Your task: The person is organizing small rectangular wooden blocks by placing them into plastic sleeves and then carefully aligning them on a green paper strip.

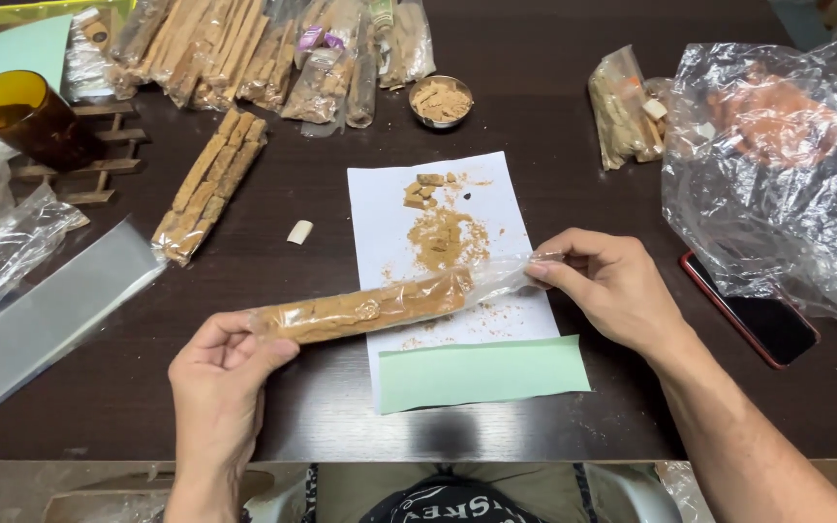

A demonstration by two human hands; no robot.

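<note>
Above the white sheet (389, 208) on the dark surface (273, 387) we hold a long clear bag (380, 302), packed along most of its length with tan-brown pieces and empty and crinkled at its right end. Our left hand (217, 373) has its grip closed around the filled end, thumb on top, while our right hand (612, 286) pinches the empty end between thumb and fingertips. Both forearms reach in from below, the bag stretched slightly uphill between them.

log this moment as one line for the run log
left hand: grips filled end of clear sleeve of brown sticks | right hand: pinches empty end | below: white paper with crumbs
</note>
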